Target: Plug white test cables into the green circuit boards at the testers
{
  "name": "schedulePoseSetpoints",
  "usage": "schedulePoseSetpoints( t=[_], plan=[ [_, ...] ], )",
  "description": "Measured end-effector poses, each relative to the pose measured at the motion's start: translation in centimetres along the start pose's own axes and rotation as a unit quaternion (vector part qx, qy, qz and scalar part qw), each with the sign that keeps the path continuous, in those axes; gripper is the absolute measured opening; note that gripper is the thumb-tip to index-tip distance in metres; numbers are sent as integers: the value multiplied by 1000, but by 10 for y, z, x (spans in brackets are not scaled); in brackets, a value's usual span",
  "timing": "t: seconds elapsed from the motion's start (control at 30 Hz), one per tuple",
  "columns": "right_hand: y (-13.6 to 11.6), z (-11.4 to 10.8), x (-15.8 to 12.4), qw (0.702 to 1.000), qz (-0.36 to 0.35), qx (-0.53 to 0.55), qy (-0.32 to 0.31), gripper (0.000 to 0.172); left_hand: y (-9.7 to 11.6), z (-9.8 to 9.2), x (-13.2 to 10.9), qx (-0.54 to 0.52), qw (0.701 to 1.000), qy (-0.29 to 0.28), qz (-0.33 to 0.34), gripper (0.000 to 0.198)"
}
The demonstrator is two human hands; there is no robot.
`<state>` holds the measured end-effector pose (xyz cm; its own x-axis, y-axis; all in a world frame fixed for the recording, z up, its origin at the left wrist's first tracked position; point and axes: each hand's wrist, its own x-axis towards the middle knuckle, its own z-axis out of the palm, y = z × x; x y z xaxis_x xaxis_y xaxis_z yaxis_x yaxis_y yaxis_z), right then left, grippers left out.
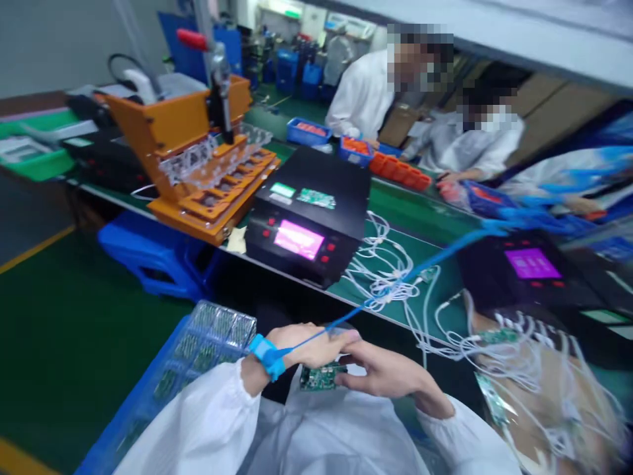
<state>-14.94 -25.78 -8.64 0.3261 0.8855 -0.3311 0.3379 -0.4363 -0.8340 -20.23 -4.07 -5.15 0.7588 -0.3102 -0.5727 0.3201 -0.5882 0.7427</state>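
Note:
A green circuit board (319, 379) is held low in front of my body. My right hand (388, 369) pinches the board's right edge between thumb and fingers. Across the board's far edge lies my left hand (306, 344), closed on it, with most of its fingers hidden and its thumb side meeting the right hand. A blue wrist strap (267, 358) is around my left wrist, and its blue cord stretches away to the upper right. Beside my left arm, a clear compartment tray (217, 323) holds several circuit boards.
A black tester (306, 218) with a lit pink screen stands on the bench, left of tangled white cables (386, 284). Further left is an orange clamp fixture (198, 178). Another tester (524, 270) stands right. Two co-workers in white sit beyond, near blue bins (309, 135). A blue stool (153, 257) stands below.

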Motion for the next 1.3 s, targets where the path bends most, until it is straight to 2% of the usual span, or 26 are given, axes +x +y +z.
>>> schedulePoseSetpoints(
  t=[0.1, 0.17, 0.2, 0.27, 0.33, 0.43, 0.53, 0.6, 0.67, 0.73, 0.8, 0.87, 0.93, 0.97, 1.0, 1.1, 1.2, 1.3],
  plan=[
    [-8, -34, -25, 997, -24, 54, 53, 30, 20, 0, 23, -2, 988, -147, 47, 94],
    [-7, -52, -36, 991, -33, 75, 102, 24, 37, -3, 36, -46, 976, -191, 93, 93],
    [-5, -60, -41, 986, -35, 85, 143, 24, 46, -5, 42, -60, 974, -189, 109, 89],
    [-3, -75, -47, 964, -48, 108, 238, 30, 67, -12, 54, -80, 977, -149, 129, 77],
    [-2, -89, -51, 931, -67, 130, 335, 34, 92, -21, 65, -116, 976, -116, 141, 67],
    [-3, -107, -52, 870, -87, 156, 460, 36, 136, -38, 76, -124, 976, -105, 148, 55],
    [0, -125, -58, 815, -102, 171, 544, 42, 181, -59, 88, -62, 981, -98, 154, 45],
    [7, -136, -68, 784, -91, 152, 595, 44, 207, -77, 102, -1, 984, -100, 149, 47],
    [18, -149, -82, 753, -57, 109, 646, 39, 227, -97, 127, 41, 984, -103, 142, 48],
    [29, -166, -92, 735, -21, 52, 675, 31, 240, -114, 162, 46, 987, -77, 135, 46],
    [40, -190, -91, 734, 18, -14, 678, 25, 247, -126, 201, 17, 993, -24, 117, 41],
    [48, -222, -75, 744, 91, -84, 657, 24, 248, -134, 237, -56, 988, 111, 88, 32],
    [54, -258, -45, 766, 205, -136, 593, 24, 244, -139, 263, -113, 967, 213, 83, 28],
    [58, -275, -25, 784, 253, -149, 548, 25, 241, -141, 271, -125, 958, 243, 86, 26],
    [62, -290, -4, 808, 281, -150, 496, 25, 238, -144, 276, -132, 953, 258, 90, 26],
    [80, -322, 57, 833, 283, -142, 455, 31, 230, -154, 279, -135, 948, 273, 95, 27],
    [103, -332, 102, 851, 252, -148, 437, 45, 226, -162, 275, -142, 947, 273, 89, 34],
    [124, -335, 128, 864, 216, -145, 431, 45, 224, -168, 274, -139, 949, 267, 89, 39]
  ],
)
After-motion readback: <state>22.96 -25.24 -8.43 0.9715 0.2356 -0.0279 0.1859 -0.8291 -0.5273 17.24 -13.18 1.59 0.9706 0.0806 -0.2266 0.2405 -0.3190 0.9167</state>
